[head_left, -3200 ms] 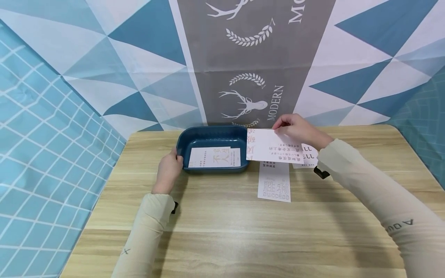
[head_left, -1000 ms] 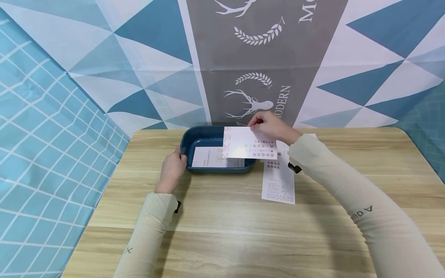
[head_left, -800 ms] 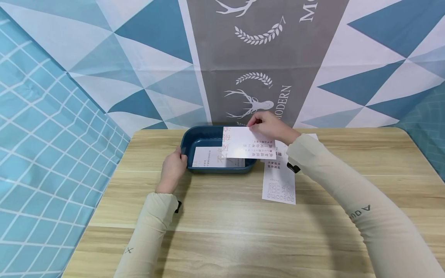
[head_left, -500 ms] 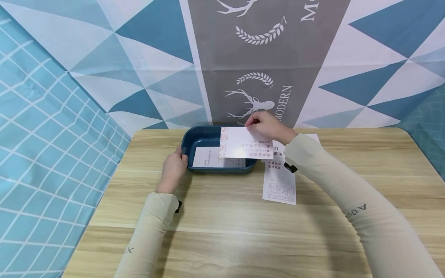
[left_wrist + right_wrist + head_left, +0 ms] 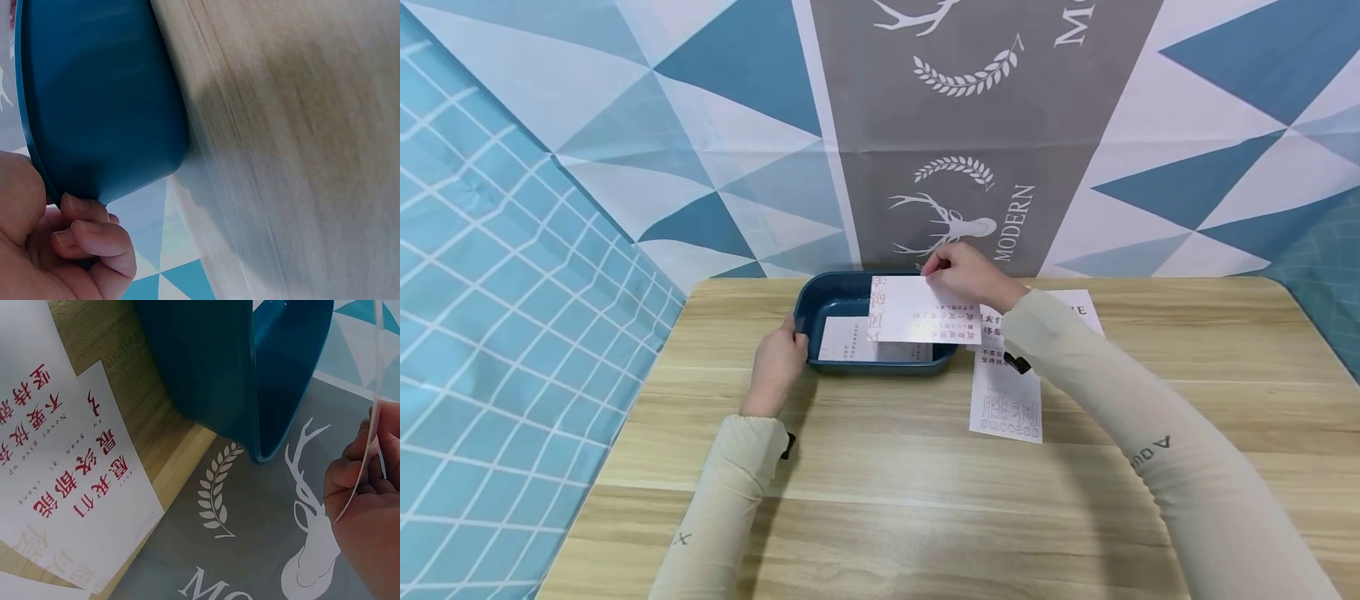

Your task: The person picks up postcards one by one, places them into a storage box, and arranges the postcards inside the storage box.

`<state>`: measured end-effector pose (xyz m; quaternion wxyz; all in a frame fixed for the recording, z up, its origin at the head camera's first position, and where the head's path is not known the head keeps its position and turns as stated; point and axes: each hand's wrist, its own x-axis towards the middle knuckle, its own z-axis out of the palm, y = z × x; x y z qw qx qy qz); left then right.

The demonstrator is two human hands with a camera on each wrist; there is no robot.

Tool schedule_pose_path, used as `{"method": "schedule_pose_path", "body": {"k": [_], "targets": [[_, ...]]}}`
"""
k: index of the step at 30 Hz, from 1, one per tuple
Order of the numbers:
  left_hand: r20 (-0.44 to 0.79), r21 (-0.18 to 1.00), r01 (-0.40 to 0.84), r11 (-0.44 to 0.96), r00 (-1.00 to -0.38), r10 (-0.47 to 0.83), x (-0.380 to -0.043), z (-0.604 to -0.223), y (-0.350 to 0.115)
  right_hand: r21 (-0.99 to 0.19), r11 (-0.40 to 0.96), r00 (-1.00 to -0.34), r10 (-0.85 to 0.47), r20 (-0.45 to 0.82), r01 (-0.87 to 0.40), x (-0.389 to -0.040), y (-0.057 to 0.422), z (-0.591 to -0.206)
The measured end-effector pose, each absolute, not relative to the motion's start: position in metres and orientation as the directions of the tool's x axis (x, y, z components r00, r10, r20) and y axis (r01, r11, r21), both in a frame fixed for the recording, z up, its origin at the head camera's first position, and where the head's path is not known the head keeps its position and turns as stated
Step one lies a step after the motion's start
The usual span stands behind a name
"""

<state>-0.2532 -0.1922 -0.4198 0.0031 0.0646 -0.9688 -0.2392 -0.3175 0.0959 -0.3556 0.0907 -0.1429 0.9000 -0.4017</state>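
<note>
A dark blue plastic bin (image 5: 880, 369) stands at the back of the table. My left hand (image 5: 777, 367) grips its left end; up close, thumb and curled fingers (image 5: 100, 240) pinch the rim. Above the bin's right half, my right hand (image 5: 973, 277) pinches a white printed postcard (image 5: 917, 312) by its far edge. Seen from the right wrist, that postcard (image 5: 377, 375) shows only as a thin edge between thumb and fingers. Other white cards (image 5: 838, 340) lie on the bin's floor, partly covered from view by the held postcard.
Right of the bin, several printed cards (image 5: 1009, 404) overlap on the wood-grain table (image 5: 880, 500); the right forearm hides part of them. Their red lettering (image 5: 84, 459) shows in the right wrist view. A patterned cloth (image 5: 955, 125) hangs directly behind the table.
My right hand has carried the postcard leftward from over the table cards to over the bin, with a slight further shift in the last second. The left hand keeps its hold on the rim.
</note>
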Motion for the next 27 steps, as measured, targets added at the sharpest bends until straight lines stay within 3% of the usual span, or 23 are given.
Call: {"method": "schedule_pose_path", "body": {"k": [27], "targets": [[-0.018, 0.467, -0.121, 0.876, -0.992, -0.128, -0.253, -0.419, -0.191, -0.725, 0.662, -0.944, -0.326, -0.048, -0.191, -0.329, 0.064, -0.371]]}}
